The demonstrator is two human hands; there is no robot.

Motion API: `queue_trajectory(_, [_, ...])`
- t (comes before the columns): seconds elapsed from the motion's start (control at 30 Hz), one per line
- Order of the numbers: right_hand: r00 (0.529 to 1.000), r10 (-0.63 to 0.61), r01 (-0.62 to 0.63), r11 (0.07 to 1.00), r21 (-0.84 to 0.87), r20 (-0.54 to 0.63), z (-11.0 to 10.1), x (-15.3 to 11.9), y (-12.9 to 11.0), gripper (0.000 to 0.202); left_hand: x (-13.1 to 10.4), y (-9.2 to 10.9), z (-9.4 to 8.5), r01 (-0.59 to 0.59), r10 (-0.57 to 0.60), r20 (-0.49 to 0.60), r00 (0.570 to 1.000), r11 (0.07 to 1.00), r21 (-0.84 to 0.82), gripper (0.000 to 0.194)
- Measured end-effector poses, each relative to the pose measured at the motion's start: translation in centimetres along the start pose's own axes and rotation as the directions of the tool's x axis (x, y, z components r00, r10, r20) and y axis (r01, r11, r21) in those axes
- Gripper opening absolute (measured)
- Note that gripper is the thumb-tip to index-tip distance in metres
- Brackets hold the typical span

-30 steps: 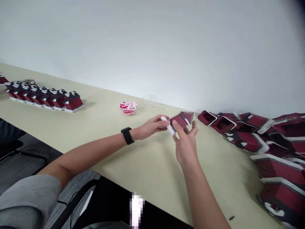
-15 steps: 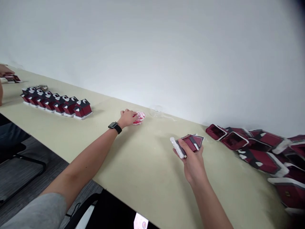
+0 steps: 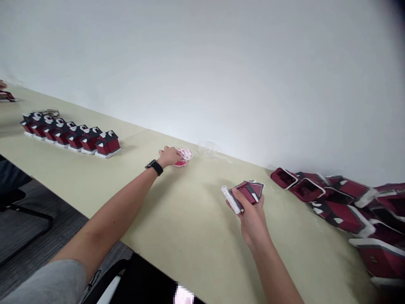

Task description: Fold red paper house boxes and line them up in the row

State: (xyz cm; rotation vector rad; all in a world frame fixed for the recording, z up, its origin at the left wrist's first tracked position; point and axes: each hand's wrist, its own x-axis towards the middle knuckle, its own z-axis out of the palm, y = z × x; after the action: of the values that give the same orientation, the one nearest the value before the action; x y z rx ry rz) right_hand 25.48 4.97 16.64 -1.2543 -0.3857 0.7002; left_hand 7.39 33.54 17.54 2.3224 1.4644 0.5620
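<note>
Head view: the right hand [image 3: 252,218] grips a red model house [image 3: 246,192] tipped over the tabletop [image 3: 190,219], thumb [image 3: 241,197] across it, likely for steadiness; the left hand [image 3: 169,156] sits at the bowl [image 3: 182,164] of red-and-white pieces, its grip too hidden to tell

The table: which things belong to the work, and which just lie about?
In use:
Red house, in right hand
Tub of red-and-white pieces, left hand at it
Probably row of houses, heap of houses

Seemingly idle:
Clear object by the wall
Brownish item behind the row
</note>
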Motion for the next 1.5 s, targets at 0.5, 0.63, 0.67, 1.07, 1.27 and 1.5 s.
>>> queue_trajectory(0.5, [0.793,0.182,-0.334,0.928,0.164,0.581,-0.9,-1.3,-1.4,0.039,-10.0,10.2,1.5,-0.504,0.606,-0.135,0.784,0.494,-0.708,0.018])
queue_trajectory(0.63, [0.792,0.173,-0.307,0.942,0.138,0.586,-0.8,-1.7,-1.3,0.045,-10.9,10.7,1.9,-0.421,0.588,-0.072,0.806,0.483,-0.768,0.018])
queue_trajectory(0.67, [0.796,0.175,-0.307,0.942,0.137,0.58,-0.8,-1.7,-1.3,0.046,-10.9,10.7,2.0,-0.418,0.58,-0.081,0.811,0.475,-0.774,0.018])
queue_trajectory(1.07, [0.793,0.196,-0.339,0.929,0.151,0.577,-1.0,-1.6,-1.1,0.049,-12.0,11.3,1.9,-0.647,0.646,-0.28,0.71,0.441,-0.622,0.027])
queue_trajectory(1.27, [0.796,0.201,-0.35,0.923,0.163,0.571,-1.2,-1.4,-1.1,0.047,-11.8,10.9,2.0,-0.685,0.706,-0.25,0.662,0.435,-0.585,0.019])
queue_trajectory(1.5, [0.778,0.205,-0.322,0.942,0.097,0.594,-1.6,-1.1,-0.9,0.042,-11.4,10.7,1.6,-0.656,0.731,-0.186,0.656,0.43,-0.62,0.02])
